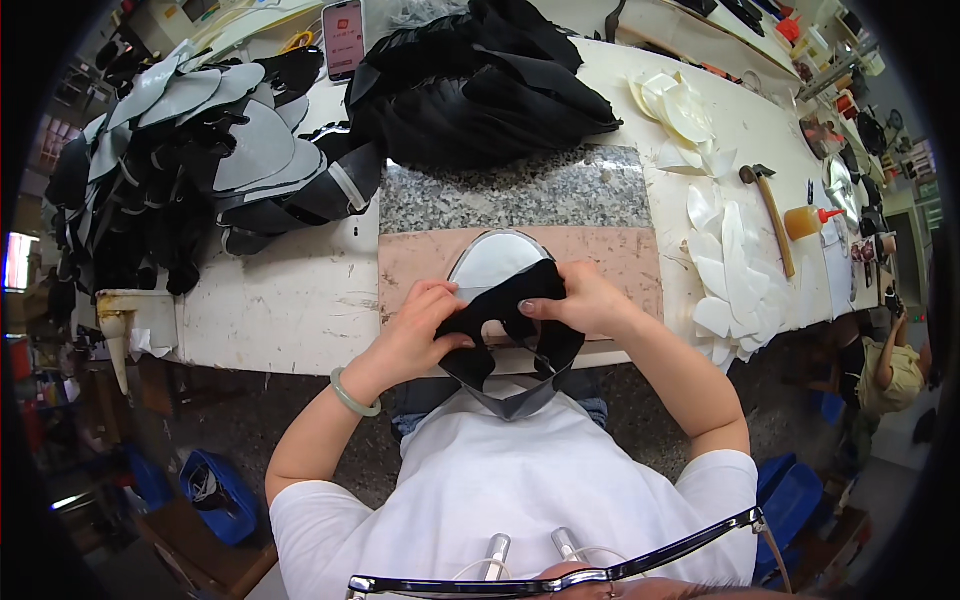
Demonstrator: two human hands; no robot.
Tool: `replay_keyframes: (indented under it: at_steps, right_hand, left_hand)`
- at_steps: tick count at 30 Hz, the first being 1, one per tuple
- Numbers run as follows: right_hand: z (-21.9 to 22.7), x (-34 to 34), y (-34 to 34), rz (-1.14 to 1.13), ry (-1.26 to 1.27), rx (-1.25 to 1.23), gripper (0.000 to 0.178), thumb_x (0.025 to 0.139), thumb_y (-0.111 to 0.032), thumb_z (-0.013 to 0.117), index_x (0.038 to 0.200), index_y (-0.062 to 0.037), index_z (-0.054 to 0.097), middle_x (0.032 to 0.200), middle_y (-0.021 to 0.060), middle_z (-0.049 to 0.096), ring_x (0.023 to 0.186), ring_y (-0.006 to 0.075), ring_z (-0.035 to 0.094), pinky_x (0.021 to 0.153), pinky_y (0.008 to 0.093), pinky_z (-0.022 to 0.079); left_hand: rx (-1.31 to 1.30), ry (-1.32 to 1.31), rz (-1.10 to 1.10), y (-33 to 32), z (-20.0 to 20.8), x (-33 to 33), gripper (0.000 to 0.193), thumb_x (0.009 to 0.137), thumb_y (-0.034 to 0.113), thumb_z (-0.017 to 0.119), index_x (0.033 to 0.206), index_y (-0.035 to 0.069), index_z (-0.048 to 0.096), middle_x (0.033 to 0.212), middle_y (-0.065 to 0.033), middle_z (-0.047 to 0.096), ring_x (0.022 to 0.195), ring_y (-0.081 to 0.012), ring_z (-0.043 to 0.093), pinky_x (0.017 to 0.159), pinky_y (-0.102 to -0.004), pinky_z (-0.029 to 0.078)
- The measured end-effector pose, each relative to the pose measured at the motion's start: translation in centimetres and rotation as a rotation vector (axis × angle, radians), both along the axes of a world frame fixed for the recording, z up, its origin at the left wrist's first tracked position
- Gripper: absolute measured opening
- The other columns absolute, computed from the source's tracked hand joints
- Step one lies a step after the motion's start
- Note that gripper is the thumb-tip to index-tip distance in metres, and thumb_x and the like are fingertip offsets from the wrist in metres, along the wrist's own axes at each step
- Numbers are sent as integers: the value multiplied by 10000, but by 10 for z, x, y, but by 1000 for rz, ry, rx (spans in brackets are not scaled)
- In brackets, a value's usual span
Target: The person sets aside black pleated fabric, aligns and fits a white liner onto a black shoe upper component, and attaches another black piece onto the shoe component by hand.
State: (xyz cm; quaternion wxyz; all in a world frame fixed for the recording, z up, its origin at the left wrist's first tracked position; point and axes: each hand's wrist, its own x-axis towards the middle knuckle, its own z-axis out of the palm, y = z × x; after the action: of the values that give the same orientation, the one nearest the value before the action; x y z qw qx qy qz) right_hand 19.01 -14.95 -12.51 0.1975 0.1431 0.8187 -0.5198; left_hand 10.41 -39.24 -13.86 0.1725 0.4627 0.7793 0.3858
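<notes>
A black shoe upper (513, 300) with a pale grey toe piece (500, 262) lies at the front edge of the bench, partly over a pinkish-brown board. My left hand (425, 322) pinches its left side between thumb and fingers. With the thumb on top and the fingers curled behind, my right hand (582, 302) grips the black part from the right. The open back of the upper hangs over the bench edge towards my lap, and its dark grey strip (515, 402) shows at the bottom.
The board (615, 262) lies before a speckled stone slab (515, 195). Black fabric pieces (470, 95) are heaped behind, with grey-and-black uppers (265, 150) at left. White cut pieces (735, 280), a hammer (772, 215) and a glue bottle (808, 221) lie at right. A phone (344, 42) stands at the back.
</notes>
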Motion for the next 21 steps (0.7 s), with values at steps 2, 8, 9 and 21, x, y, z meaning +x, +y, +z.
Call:
replay_keyframes:
  at_steps: [2,8,9,21]
  right_hand:
    - [4,-4,2,-2,-68,-125,302,790,-207,737,979,12,651,816,99,693,740,161,660,693,303,525]
    - [0,-4,6,-52,-146,-349,280,819,-178,712,977,39,634,796,95,686,705,163,662,665,290,527]
    - [1,-5,7,-54,-153,-349,297,819,-189,716,984,43,630,798,94,683,716,167,660,669,291,523]
    - [4,3,11,16,-113,-483,325,796,-186,734,1028,19,635,855,82,679,761,157,641,708,290,505]
  left_hand:
    - [-14,17,-21,-3,-3,-2,332,682,111,782,922,-24,597,990,-135,583,1117,-321,478,914,-384,421]
    - [0,-53,8,-2,-2,-2,429,644,183,821,978,-4,627,1028,-93,601,1125,-294,457,928,-373,407]
    - [3,-54,8,0,-3,-2,429,644,183,821,978,-4,627,1028,-93,601,1125,-294,457,928,-373,407]
    - [-133,-210,25,20,2,1,359,659,358,812,912,116,732,1143,10,601,1161,-248,374,965,-434,246]
